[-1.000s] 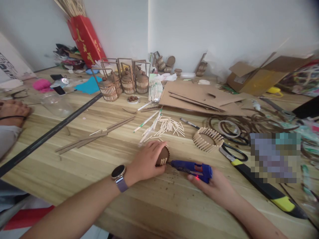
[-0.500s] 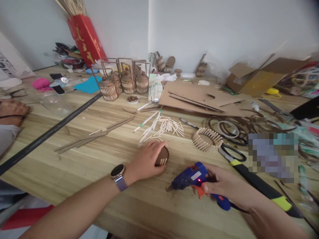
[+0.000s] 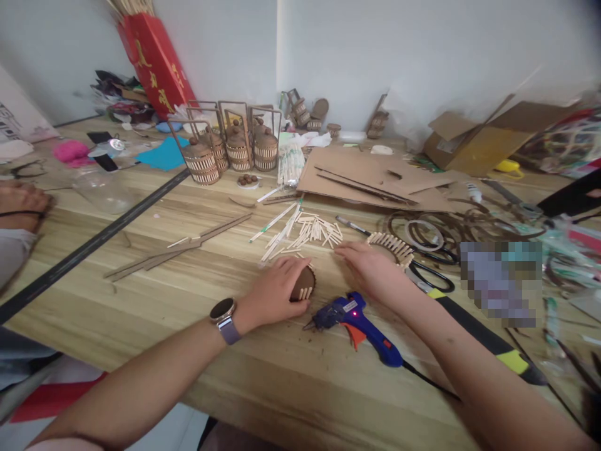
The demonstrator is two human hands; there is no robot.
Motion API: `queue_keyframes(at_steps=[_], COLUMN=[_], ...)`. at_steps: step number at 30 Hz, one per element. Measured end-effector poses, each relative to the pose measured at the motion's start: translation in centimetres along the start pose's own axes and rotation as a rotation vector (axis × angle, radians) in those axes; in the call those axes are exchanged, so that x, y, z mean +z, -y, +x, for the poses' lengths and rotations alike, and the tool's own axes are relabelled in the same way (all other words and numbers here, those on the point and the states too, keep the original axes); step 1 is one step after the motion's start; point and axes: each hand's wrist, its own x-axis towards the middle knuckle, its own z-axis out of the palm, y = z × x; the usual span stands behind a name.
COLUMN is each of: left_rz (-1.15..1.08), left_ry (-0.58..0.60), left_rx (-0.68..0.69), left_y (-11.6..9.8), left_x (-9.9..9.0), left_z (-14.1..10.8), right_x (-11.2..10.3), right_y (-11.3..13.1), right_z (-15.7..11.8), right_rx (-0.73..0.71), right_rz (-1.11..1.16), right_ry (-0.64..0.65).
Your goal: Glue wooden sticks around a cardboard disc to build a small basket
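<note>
My left hand [image 3: 277, 289], with a watch on its wrist, is wrapped round a brown disc [image 3: 303, 285] with short pale sticks along its edge. My right hand [image 3: 369, 266] reaches over the table, fingers together near the pile of short sticks [image 3: 317, 230]; whether anything is between the fingertips is too small to tell. Below that hand a blue glue gun [image 3: 352, 316] with an orange trigger lies on the wood, its red light on. Partly behind my right hand sits a ring of pale sticks on a brown base [image 3: 399, 247].
Small lidded baskets [image 3: 239, 147] stand at the back, beside cardboard [image 3: 357, 178]. Scissors [image 3: 432, 275] and a black-and-yellow tool [image 3: 474, 326] lie right. A black strip [image 3: 98, 238] crosses the left side, near another person's hand [image 3: 23, 199].
My right hand has let go of the glue gun, which now rests on the table, and has moved forward towards the short sticks. My left hand keeps its hold on the disc.
</note>
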Motion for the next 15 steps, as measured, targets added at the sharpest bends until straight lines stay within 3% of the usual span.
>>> queue_keyframes(at_steps=[6,15], left_rz=[0.011,0.000], left_ry=[-0.003,0.003], left_rx=[0.003,0.003], left_y=[-0.2,-0.1], left_x=[-0.2,-0.1], left_z=[0.0,0.1], right_x=[0.5,0.0], right_y=[0.2,0.1], right_z=[4.1,2.3], right_rx=[-0.042,0.042], right_rz=[-0.078,-0.020], right_ry=[0.056,0.082])
